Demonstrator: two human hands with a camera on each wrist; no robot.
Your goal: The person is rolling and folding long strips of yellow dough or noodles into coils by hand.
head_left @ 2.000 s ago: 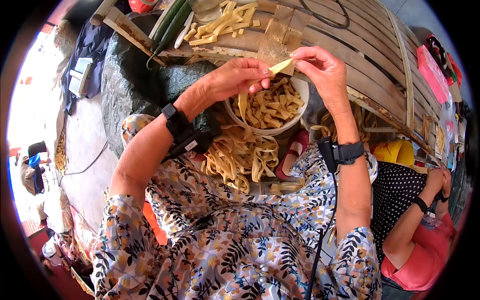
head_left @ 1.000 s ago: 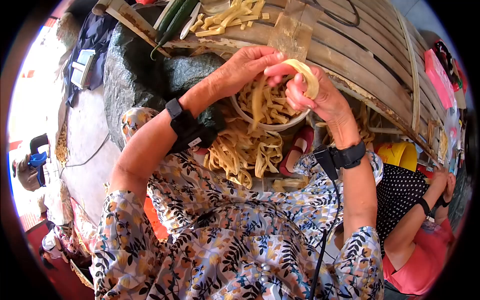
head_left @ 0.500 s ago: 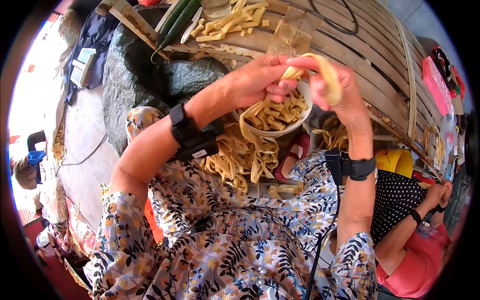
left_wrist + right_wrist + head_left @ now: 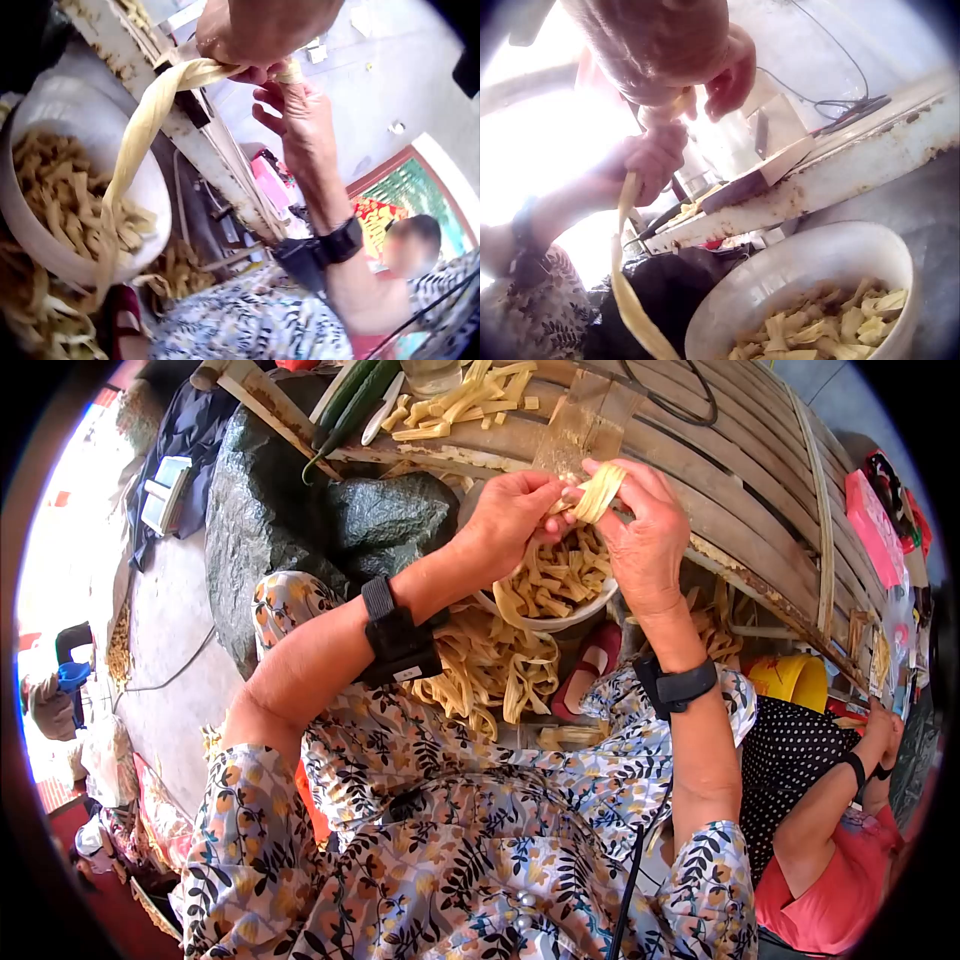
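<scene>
Both hands meet above a white bucket [image 4: 604, 603] of short, folded, pale yellow pieces [image 4: 550, 582]. A long, soft, pale yellow strip [image 4: 602, 492] lies looped around the fingers of my right hand [image 4: 648, 535]. My left hand [image 4: 512, 520] pinches the strip close beside that loop, its fingertips right at the right hand's. From the left hand the strip's tail [image 4: 146, 112] hangs down past the bucket in the left wrist view. In the right wrist view the tail [image 4: 634, 311] dangles below the left hand, slightly twisted. My right hand partly hides the pinch there.
A heap of long loose strips [image 4: 480, 670] lies below the bucket, beside a red shoe [image 4: 590, 668]. Behind stands a slatted bench [image 4: 720, 480] with cut pieces [image 4: 470, 405], cucumbers [image 4: 355, 405] and a glass jar [image 4: 432, 375]. Another person [image 4: 830, 860] sits at right, near a yellow bucket [image 4: 790, 678].
The strip's end was stretched between both hands, then was swung over the right hand. Now it wraps the right fingers, and the hands have drawn together.
</scene>
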